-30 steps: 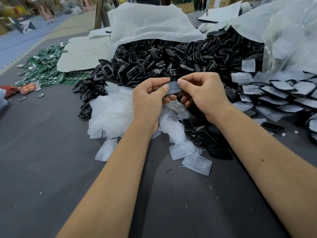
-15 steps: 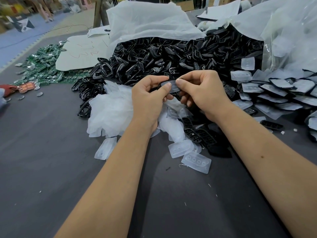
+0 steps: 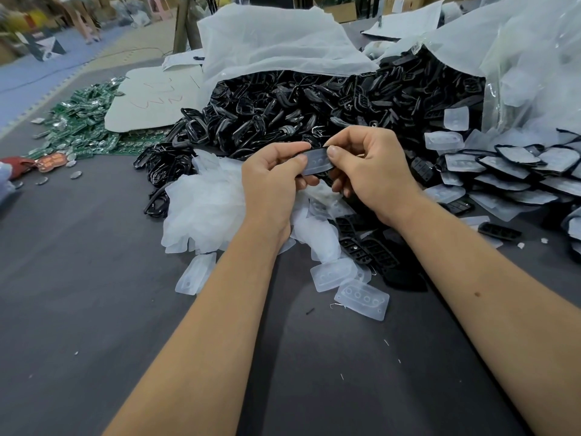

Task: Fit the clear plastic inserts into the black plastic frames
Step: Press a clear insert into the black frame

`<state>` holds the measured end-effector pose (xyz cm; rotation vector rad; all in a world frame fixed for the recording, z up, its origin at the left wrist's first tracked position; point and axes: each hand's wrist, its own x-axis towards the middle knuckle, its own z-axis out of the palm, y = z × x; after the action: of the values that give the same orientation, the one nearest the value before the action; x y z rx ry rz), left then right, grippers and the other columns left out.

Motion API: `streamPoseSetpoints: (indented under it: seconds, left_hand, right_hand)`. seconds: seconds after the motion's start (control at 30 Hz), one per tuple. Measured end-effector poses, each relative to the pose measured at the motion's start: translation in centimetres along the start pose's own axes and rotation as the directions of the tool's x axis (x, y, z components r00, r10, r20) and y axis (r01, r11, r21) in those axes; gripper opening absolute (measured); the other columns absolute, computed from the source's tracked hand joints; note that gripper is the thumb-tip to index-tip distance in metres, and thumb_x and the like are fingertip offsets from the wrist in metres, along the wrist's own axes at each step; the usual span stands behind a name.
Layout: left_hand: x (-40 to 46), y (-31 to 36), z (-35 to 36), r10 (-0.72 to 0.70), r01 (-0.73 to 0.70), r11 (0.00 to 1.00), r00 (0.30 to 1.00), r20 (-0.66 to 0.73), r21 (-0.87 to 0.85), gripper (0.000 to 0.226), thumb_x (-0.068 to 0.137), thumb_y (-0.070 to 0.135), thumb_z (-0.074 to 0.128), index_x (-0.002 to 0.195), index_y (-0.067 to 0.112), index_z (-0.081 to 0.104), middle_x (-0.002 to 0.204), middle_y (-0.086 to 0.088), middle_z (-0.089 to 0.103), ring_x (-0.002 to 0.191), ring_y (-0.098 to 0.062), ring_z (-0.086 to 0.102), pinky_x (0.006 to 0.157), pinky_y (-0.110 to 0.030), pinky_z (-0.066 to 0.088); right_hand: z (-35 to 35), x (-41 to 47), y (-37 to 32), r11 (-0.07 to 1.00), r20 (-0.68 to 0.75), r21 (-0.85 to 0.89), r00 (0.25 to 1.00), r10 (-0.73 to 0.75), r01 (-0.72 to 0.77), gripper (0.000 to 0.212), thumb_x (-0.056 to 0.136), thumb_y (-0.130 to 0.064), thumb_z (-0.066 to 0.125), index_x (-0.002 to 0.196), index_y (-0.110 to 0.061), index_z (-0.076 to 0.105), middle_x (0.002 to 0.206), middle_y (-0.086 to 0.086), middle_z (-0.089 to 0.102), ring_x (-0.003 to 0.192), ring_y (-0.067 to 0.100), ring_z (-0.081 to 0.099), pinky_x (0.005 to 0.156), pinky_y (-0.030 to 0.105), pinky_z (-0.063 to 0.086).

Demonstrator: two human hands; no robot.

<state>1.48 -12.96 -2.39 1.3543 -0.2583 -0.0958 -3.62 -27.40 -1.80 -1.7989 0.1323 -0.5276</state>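
My left hand and my right hand together hold one black frame with a clear insert laid in it, above the table. Both thumbs press on the insert's face while the fingers curl behind the frame. Under the hands lies a heap of loose clear inserts. More single inserts lie nearer to me. Several bare black frames lie just below my right hand. A large pile of black frames spills from a white bag behind.
Assembled frames with inserts are stacked at the right. Green circuit boards cover the far left, next to a white card. A clear plastic bag stands at the back right. The grey table stretches in front.
The held piece has turned so that its clear face shows more, and both thumbs have shifted along it. The hands stay in the same place over the heap.
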Motion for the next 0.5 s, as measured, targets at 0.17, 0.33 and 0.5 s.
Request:
streamPoseSetpoints:
  seconds: [0.17,0.33,0.5]
  left_hand:
    - [-0.08,0.24,0.09,-0.043,0.042,0.998,0.999,-0.008,-0.035,0.021,0.093,-0.01,0.061,0.092,0.004,0.077,0.075,-0.011,0.072,0.047,-0.011,0.055,0.058,-0.025,0.054]
    - [-0.09,0.16,0.17,-0.058,0.057,0.997,0.998,-0.021,-0.046,0.021,0.093,-0.01,0.061,0.09,0.004,0.076,0.075,-0.012,0.071,0.046,-0.011,0.054,0.059,-0.028,0.055]
    - [0.09,0.1,0.06,-0.058,0.057,0.998,0.998,-0.031,-0.035,0.022,0.093,-0.009,0.061,0.09,0.006,0.077,0.069,-0.008,0.069,0.048,-0.011,0.057,0.06,-0.027,0.055]
  right_hand:
    - [-0.08,-0.11,-0.13,0.999,-0.001,-0.045,1.0,-0.012,0.012,0.013,0.1,-0.007,0.062,0.091,-0.01,0.071,0.064,0.006,0.068,0.05,0.021,0.064,0.042,0.023,0.046]
    - [-0.09,-0.33,-0.44,0.991,-0.02,-0.125,0.998,-0.056,0.054,0.012,0.1,-0.008,0.063,0.092,-0.01,0.072,0.064,0.004,0.068,0.049,0.02,0.066,0.044,0.02,0.046]
    - [-0.23,-0.57,-0.77,0.956,-0.01,-0.246,0.986,-0.166,0.158,0.016,0.096,-0.006,0.065,0.11,-0.01,0.073,0.088,0.004,0.071,0.073,0.015,0.068,0.068,0.02,0.054]
